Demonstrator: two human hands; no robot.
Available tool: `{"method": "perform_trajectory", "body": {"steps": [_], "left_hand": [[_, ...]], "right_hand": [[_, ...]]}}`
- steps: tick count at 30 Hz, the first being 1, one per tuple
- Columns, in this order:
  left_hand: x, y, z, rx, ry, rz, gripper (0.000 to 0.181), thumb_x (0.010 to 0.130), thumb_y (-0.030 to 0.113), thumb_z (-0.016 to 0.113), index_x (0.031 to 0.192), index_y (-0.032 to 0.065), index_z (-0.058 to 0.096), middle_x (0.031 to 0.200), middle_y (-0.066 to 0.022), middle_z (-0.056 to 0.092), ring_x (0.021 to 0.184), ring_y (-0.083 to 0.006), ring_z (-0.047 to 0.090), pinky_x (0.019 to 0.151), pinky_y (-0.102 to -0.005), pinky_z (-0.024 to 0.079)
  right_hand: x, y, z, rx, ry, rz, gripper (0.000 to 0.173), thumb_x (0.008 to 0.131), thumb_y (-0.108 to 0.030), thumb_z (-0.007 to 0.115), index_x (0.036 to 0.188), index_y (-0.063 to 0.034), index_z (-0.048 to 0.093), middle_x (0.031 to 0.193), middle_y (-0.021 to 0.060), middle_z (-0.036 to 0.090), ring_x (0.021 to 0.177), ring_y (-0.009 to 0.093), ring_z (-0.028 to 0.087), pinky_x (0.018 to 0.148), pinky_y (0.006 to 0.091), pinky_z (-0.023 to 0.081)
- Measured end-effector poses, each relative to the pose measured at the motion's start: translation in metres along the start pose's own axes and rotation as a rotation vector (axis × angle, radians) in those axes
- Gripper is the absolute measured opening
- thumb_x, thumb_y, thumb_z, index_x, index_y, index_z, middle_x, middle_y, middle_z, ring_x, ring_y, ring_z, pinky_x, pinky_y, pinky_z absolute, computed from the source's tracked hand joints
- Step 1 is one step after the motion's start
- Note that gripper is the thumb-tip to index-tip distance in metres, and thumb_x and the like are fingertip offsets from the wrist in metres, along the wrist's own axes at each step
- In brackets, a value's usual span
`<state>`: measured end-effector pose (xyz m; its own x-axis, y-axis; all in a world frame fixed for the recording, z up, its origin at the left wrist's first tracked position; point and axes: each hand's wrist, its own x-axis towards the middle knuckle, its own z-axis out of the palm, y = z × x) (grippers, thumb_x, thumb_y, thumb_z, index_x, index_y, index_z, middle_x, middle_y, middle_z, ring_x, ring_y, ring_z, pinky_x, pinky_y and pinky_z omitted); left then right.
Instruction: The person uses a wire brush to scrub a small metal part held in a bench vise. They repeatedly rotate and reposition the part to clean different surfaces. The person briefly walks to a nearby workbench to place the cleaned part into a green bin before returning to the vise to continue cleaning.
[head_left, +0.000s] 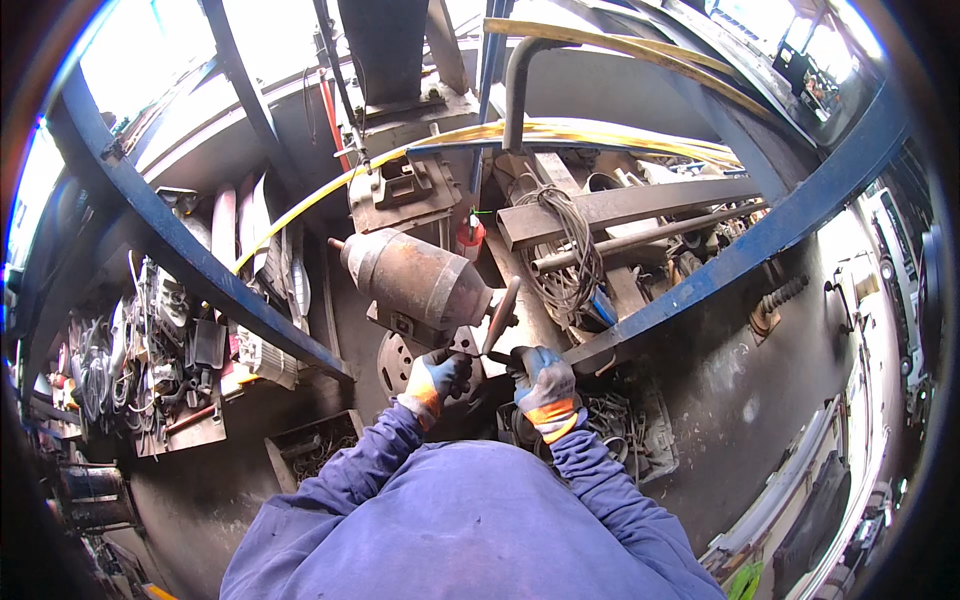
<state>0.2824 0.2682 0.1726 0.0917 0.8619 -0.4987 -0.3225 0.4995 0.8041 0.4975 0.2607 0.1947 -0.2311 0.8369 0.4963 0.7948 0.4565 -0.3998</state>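
Note:
A rusty bench grinder (424, 277) stands before me, its grinding wheel (501, 315) on the right end of the shaft. My left hand (439, 384), in a grey, blue and orange work glove, is closed on one end of a thin dark metal piece just below the wheel. In the same kind of glove, my right hand (545, 386) is closed on the other end, right of the wheel. The middle of the piece lies at the wheel's lower edge; whether they touch I cannot tell. Its ends are hidden in my fingers.
A blue metal frame (675, 289) spans both sides. Coiled cable (562, 262) hangs over a square steel tube (630, 210) at right. Below my hands are a perforated wheel rim (397, 360) and a crate of scrap (664, 442). A parts-laden shelf (187, 442) stands left.

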Motion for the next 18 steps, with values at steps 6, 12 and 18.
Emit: {"method": "perform_trajectory", "body": {"steps": [6, 12, 18], "left_hand": [[-0.011, -0.018, -0.01, 0.118, 0.007, 0.307, 0.015, 0.094, 0.012, 0.06, 0.103, 0.0, 0.064, 0.081, -0.0028, 0.064, 0.065, -0.0088, 0.056, 0.058, -0.0252, 0.047], [-0.015, 0.005, -0.007, 0.287, 0.011, 0.156, 0.016, 0.094, 0.015, 0.06, 0.095, 0.0, 0.065, 0.07, -0.0027, 0.061, 0.055, -0.0103, 0.056, 0.049, -0.0253, 0.043], [-0.001, 0.012, -0.005, 0.042, -0.04, -0.168, 0.013, 0.088, 0.017, 0.063, 0.086, 0.0048, 0.064, 0.066, -0.0006, 0.055, 0.049, -0.0119, 0.049, 0.044, -0.0278, 0.037]], "right_hand": [[-0.006, -0.013, -0.003, 0.107, -0.057, 0.068, 0.038, 0.067, -0.008, 0.069, 0.104, -0.0075, 0.063, 0.085, 0.0149, 0.064, 0.079, 0.036, 0.062, 0.071, 0.0448, 0.05], [-0.016, -0.021, 0.006, 0.241, -0.301, 0.329, 0.038, 0.091, -0.037, 0.059, 0.114, -0.0072, 0.06, 0.091, 0.0251, 0.067, 0.081, 0.046, 0.065, 0.072, 0.0519, 0.052], [-0.025, 0.0, 0.023, 0.405, -0.337, 0.558, 0.032, 0.093, -0.037, 0.058, 0.106, -0.0077, 0.064, 0.092, 0.0234, 0.068, 0.09, 0.046, 0.063, 0.075, 0.0501, 0.051]]}}
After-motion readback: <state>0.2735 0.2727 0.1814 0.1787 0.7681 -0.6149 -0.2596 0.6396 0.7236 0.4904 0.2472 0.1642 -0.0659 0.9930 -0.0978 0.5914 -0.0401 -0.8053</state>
